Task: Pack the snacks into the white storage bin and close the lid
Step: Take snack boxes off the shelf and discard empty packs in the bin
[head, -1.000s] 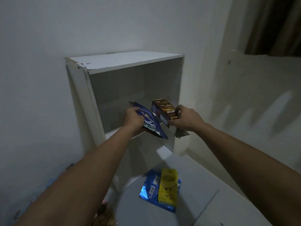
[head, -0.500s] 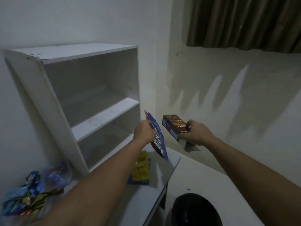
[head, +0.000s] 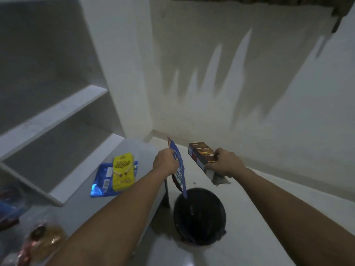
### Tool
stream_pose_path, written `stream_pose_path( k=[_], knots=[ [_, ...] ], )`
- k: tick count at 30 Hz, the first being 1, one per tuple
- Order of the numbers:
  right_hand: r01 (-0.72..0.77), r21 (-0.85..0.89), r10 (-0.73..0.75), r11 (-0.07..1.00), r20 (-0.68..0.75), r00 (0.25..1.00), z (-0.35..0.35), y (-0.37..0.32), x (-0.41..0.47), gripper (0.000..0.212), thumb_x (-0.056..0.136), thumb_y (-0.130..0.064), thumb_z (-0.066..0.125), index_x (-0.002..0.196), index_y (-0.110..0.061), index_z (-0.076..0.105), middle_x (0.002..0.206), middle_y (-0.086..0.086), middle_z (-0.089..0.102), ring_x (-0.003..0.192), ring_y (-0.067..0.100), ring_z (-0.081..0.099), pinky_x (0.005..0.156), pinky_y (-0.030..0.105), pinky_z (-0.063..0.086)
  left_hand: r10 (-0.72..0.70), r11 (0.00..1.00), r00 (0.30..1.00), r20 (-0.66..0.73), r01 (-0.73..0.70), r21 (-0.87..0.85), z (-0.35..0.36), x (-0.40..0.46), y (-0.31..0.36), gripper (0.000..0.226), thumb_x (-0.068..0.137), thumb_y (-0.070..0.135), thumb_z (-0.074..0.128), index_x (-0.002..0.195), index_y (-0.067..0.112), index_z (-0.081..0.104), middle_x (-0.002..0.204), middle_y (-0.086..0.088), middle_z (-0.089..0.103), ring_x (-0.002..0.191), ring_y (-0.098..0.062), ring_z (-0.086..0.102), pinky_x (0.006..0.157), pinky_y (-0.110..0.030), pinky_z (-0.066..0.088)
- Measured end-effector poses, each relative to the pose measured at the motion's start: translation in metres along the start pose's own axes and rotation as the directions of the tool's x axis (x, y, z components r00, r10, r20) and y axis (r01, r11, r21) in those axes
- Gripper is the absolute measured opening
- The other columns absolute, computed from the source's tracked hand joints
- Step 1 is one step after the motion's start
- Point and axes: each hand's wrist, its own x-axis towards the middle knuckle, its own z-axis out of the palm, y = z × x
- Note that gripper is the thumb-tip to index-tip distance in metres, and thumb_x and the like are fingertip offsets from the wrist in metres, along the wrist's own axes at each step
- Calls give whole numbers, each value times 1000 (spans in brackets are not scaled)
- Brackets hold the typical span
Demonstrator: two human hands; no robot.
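My left hand (head: 165, 162) grips a flat blue snack pouch (head: 179, 167) that hangs edge-on above a black round bin. My right hand (head: 223, 163) holds a dark brown snack box (head: 200, 153) by its near end, with a grey flap hanging under it. Both hands are out over the floor, past the edge of the white table (head: 134, 150). A yellow snack pack (head: 123, 171) lies on a blue foil pack (head: 102, 179) on that table. No white storage bin shows in view.
An empty white shelf unit (head: 53, 116) stands on the table at left. More wrapped snacks (head: 38, 240) lie blurred at the lower left. A black round bin (head: 199, 215) stands on the pale floor below my hands. White walls close the corner behind.
I took the pouch and box off the shelf and carried them right. The view swung right and down, so the black bin now sits under my hands.
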Motion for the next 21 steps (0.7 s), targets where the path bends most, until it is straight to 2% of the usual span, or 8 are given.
stream_pose_path(
  k=[3, 7, 11, 12, 14, 16, 19, 21],
  knots=[
    [-48, -9, 49, 999, 58, 997, 22, 36, 12, 56, 64, -52, 70, 109, -23, 52, 105, 6, 65, 91, 26, 61, 74, 32, 51, -28, 999, 998, 62, 26, 36, 46, 6, -6, 35, 87, 3, 54, 121, 2, 60, 124, -19, 61, 110, -34, 60, 91, -40, 53],
    [-91, -27, 94, 995, 132, 987, 59, 78, 30, 58, 65, -52, 70, 111, -22, 51, 104, 5, 64, 90, 26, 61, 71, 30, 48, -66, 998, 985, 162, 62, 30, 103, 14, -21, 34, 88, 2, 53, 121, -2, 58, 114, -20, 63, 98, -34, 63, 79, -38, 54],
    [-137, -37, 141, 990, 202, 969, 101, 112, 47, 60, 65, -53, 68, 113, -21, 51, 104, 5, 64, 92, 27, 62, 78, 34, 52, -113, 994, 972, 207, 112, 15, 158, 25, -41, 11, 83, -2, 56, 91, -1, 63, 93, -26, 66, 87, -42, 65, 72, -47, 55],
    [-147, -40, 152, 988, 220, 964, 112, 119, 51, 61, 65, -54, 67, 113, -21, 50, 104, 5, 64, 92, 27, 63, 80, 35, 53, -125, 992, 966, 227, 124, 21, 171, 28, -47, 11, 83, -2, 57, 91, -3, 63, 92, -27, 66, 87, -43, 65, 72, -50, 55],
    [-164, -43, 170, 986, 249, 953, 131, 131, 59, 64, 65, -59, 65, 114, -21, 49, 106, 5, 64, 94, 27, 63, 82, 36, 53, -154, 988, 955, 252, 151, 29, 191, 31, -55, 21, 85, 1, 58, 106, -2, 63, 97, -25, 66, 88, -42, 66, 71, -48, 55],
    [-181, -32, 183, 983, 273, 945, 148, 141, 67, 68, 66, -63, 63, 116, -20, 48, 107, 6, 64, 95, 27, 63, 83, 36, 52, -167, 986, 954, 251, 162, 40, 205, 34, -59, 32, 88, 6, 57, 119, 2, 59, 104, -18, 67, 90, -33, 66, 73, -40, 55],
    [-193, -17, 189, 981, 297, 936, 172, 152, 80, 72, 68, -63, 64, 122, -19, 47, 112, 6, 63, 100, 28, 62, 87, 38, 52, -181, 983, 941, 285, 173, 54, 224, 42, -69, 28, 89, 11, 57, 116, 5, 62, 110, -14, 67, 97, -29, 64, 84, -38, 55],
    [-211, 9, 196, 978, 325, 925, 187, 157, 87, 81, 67, -65, 64, 129, -18, 43, 119, 8, 61, 106, 30, 60, 91, 41, 51, -173, 984, 918, 358, 172, 36, 234, 46, -75, 40, 88, 17, 62, 127, 11, 56, 119, -12, 64, 108, -29, 61, 93, -41, 52]
  ],
)
